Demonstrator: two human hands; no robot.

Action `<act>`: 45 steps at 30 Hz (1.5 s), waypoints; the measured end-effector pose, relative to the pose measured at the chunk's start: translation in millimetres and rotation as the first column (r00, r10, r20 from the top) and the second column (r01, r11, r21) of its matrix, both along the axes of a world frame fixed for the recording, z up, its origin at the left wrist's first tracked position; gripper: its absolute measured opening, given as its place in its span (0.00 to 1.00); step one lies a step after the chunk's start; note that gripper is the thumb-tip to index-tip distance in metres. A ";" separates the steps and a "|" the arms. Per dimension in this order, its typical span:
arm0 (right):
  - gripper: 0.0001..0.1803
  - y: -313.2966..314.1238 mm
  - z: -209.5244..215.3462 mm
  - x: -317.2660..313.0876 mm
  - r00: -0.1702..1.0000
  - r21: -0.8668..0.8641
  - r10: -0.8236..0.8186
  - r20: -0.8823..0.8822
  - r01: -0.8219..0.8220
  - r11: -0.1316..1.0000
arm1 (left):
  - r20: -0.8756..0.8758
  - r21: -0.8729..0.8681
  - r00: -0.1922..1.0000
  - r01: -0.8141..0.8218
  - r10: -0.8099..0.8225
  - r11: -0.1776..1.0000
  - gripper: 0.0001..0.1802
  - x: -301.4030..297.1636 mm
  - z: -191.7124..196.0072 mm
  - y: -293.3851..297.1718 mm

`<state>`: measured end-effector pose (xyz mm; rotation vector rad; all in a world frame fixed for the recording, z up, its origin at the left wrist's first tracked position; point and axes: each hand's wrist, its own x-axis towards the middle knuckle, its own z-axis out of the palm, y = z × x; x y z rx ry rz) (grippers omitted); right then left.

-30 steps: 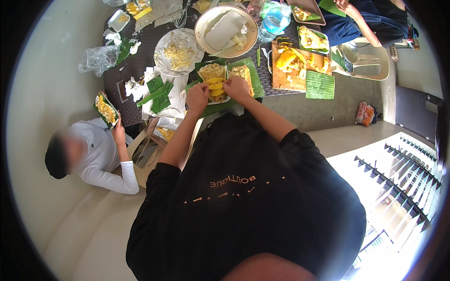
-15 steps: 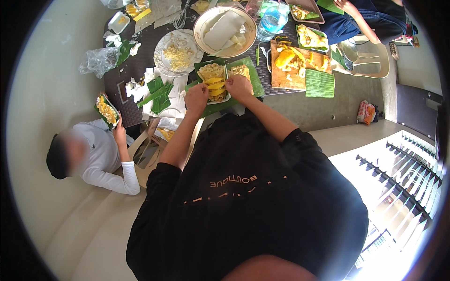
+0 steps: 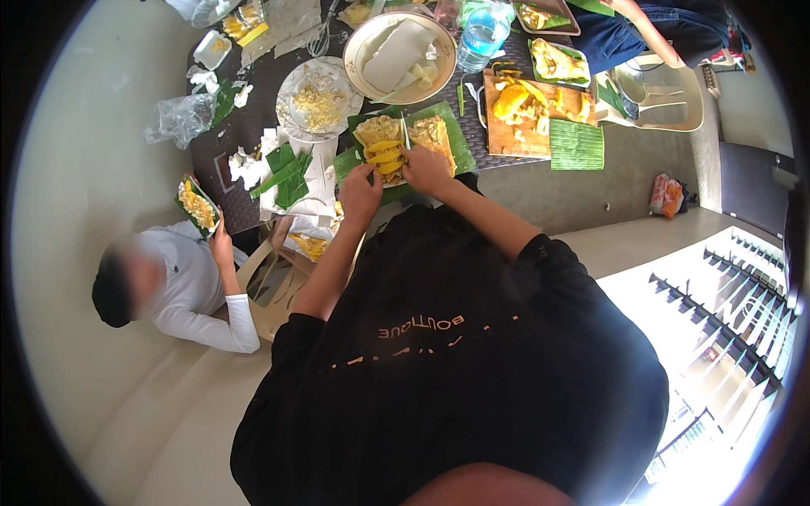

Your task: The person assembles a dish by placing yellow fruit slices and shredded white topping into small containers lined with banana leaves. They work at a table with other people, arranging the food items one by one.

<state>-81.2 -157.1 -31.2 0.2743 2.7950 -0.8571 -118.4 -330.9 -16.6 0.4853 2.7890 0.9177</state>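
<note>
In front of me a white tray of food lies on a green banana leaf. Yellow mango slices are lined up across a pale, crinkled layer in its left part; a second pale, crumb-covered portion sits to the right. My left hand is at the near left corner of the food, fingertips drawn together. My right hand has its fingers bent in at the right ends of the slices. What either pinches is hidden by the fingers.
Beyond the tray stand a crumb-strewn plate, a large bowl and a water bottle. A cutting board with mango is on the right, leaf pieces on the left. A person at left holds a filled tray.
My left hand has moved down from the left ends of the mango slices to the tray's near corner. My right hand has shifted slightly nearer to me, staying by the slices' right ends.
</note>
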 end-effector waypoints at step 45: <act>0.25 30.6 -7.9 -0.4 0.945 -0.211 0.323 0.055 -0.305 0.929 | 0.224 0.033 0.882 -0.433 0.415 0.901 0.27 22.9 -32.3 36.9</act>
